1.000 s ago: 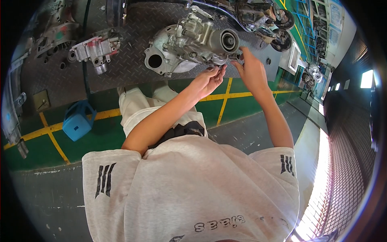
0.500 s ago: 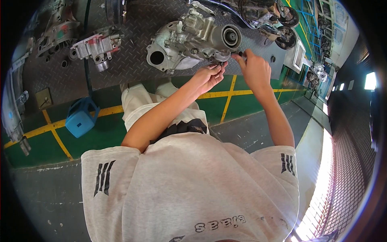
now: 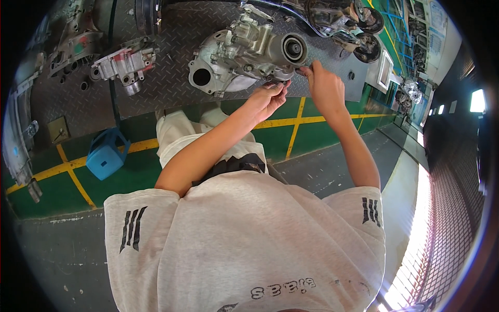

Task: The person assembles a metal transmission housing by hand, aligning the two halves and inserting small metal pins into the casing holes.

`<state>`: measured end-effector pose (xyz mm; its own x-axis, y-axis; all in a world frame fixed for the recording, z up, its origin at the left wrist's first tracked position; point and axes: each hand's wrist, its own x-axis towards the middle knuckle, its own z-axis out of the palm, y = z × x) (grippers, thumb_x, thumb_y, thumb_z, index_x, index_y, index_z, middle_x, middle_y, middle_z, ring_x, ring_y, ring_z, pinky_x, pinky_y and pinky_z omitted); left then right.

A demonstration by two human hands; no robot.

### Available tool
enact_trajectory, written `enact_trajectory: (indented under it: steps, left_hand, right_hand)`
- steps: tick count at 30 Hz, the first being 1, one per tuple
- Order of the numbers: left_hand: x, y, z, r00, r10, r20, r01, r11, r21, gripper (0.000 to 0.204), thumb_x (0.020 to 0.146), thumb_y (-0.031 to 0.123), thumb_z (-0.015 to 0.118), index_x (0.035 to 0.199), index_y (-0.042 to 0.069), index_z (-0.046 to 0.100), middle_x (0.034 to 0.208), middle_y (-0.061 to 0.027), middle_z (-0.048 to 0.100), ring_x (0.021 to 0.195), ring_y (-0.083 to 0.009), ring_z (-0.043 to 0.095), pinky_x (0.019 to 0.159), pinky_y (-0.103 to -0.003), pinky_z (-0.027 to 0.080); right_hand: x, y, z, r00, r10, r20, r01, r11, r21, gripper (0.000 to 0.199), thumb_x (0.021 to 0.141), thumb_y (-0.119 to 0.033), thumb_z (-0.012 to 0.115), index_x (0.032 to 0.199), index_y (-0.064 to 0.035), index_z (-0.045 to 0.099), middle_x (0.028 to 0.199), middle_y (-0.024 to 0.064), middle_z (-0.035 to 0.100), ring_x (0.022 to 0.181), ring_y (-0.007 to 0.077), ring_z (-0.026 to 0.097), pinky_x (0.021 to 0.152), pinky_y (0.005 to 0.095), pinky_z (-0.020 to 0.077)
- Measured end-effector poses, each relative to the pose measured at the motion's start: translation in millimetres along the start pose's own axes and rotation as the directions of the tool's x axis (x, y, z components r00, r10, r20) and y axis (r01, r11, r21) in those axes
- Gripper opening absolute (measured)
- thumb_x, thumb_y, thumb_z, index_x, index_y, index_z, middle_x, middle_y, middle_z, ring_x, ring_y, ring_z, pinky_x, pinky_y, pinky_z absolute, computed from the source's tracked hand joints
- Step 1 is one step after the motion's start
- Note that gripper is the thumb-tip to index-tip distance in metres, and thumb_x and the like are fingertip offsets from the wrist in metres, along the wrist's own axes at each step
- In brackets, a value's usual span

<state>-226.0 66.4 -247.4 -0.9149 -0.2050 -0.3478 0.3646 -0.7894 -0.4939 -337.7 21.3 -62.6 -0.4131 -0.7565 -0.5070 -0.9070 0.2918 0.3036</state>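
A grey metal gearbox housing lies on the dark tread-plate bench top, its round bearing end toward the right and a dark round opening at its lower left. Under that bearing end, my left hand has its fingers pinched at the housing's lower edge; what they grip is too small to make out. My right hand is closed just to the right, thumb and fingers together by the housing's side, with a small dark piece at the fingertips. I cannot tell its kind.
Another metal casing with red marks lies to the left, beside more castings. Dark machinery with round wheels sits at the back right. Below the bench's near edge stands a blue plastic stool on green flooring with yellow lines.
My right hand has shifted slightly left and lower in the picture. The bearing end also appears a little farther left, while my left hand stays nearly in place.
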Motion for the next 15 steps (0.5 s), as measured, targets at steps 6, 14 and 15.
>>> enact_trajectory:
  steps: [6, 14, 15]
  left_hand:
    - [-10.8, -0.7, 18.4, 0.993, 0.021, -0.117, -0.015, 0.998, 0.053, 0.016, 0.098, 0.002, 0.06, 0.113, 0.002, 0.059, 0.115, -0.0109, 0.068, 0.089, -0.0135, 0.063, 0.072, -0.026, 0.052]
    - [-5.4, 1.7, 10.0, 0.993, 0.011, -0.118, -0.001, 0.997, 0.079, 0.016, 0.099, 0.004, 0.059, 0.115, 0.0, 0.059, 0.118, -0.0103, 0.067, 0.086, -0.013, 0.061, 0.071, -0.026, 0.052]
    - [-4.9, 2.0, 9.4, 0.993, -0.019, -0.12, 0.029, 0.996, 0.083, 0.021, 0.1, 0.006, 0.058, 0.119, -0.001, 0.057, 0.122, -0.0087, 0.065, 0.087, -0.0133, 0.061, 0.072, -0.027, 0.052]
  right_hand:
    - [-5.2, 14.8, 12.5, 0.896, -0.302, -0.326, 0.363, 0.92, 0.147, 0.034, 0.095, -0.032, 0.064, 0.107, -0.0028, 0.053, 0.088, 0.0226, 0.069, 0.079, 0.0443, 0.067, 0.064, 0.0493, 0.0524]
    - [-1.1, 14.0, 15.8, 0.975, -0.098, -0.2, 0.128, 0.981, 0.147, 0.031, 0.096, -0.033, 0.064, 0.11, -0.0064, 0.057, 0.082, 0.0179, 0.069, 0.077, 0.0448, 0.065, 0.064, 0.0503, 0.0507]
    - [-1.3, 17.7, 19.6, 0.935, -0.202, -0.291, 0.254, 0.955, 0.155, 0.03, 0.096, -0.034, 0.064, 0.109, -0.0076, 0.059, 0.081, 0.0157, 0.069, 0.077, 0.0454, 0.064, 0.064, 0.0515, 0.049]
